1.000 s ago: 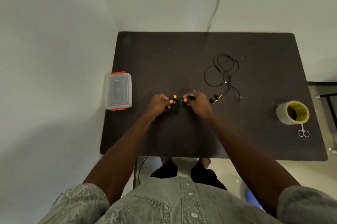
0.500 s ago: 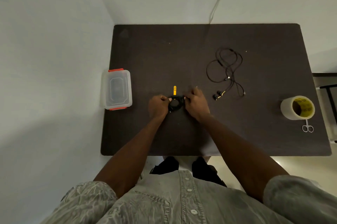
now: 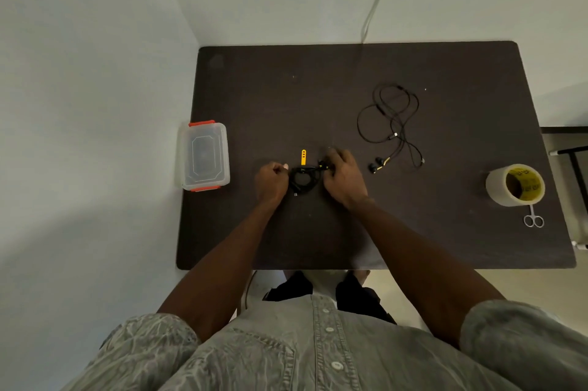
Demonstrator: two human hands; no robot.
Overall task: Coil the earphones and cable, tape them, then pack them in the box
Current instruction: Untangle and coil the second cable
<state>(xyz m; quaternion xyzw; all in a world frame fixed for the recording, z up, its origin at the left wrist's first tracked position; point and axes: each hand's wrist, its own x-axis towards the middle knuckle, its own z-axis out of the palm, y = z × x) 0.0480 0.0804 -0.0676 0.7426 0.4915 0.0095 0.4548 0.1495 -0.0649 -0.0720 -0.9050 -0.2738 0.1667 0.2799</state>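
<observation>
Hands are meeting at the middle of the dark brown rectangular table (image 3: 445,247), both closed around a small coiled black cable (image 3: 301,179). Left hand (image 3: 271,182) is curling in a loose fist against the coil's left edge; its fingertips are hidden under the knuckles, so the exact pinch is hard to read. Right hand (image 3: 343,179) is covering the coil's right side, fingers bent over the cable ends, with a bit of yellow showing at the fingertips. A flat yellow strap (image 3: 303,157) is sticking out from the coil's far side, lying on the table. Whether the coil is lifted or resting on the surface is unclear.

Black wired earphones (image 3: 393,126) are lying loose and uncoiled right of the hands, well apart from them, with 2 earbuds nearest the right hand. A clear plastic box with red clips (image 3: 204,156) is sitting lid on at the left table edge, overhanging it slightly. A roll of clear tape with a yellow core (image 3: 514,184) is standing near the right edge, and small silver scissors (image 3: 533,218) are just beside it, blades partly hidden by the roll. A grey shirt is filling the bottom of the view.
</observation>
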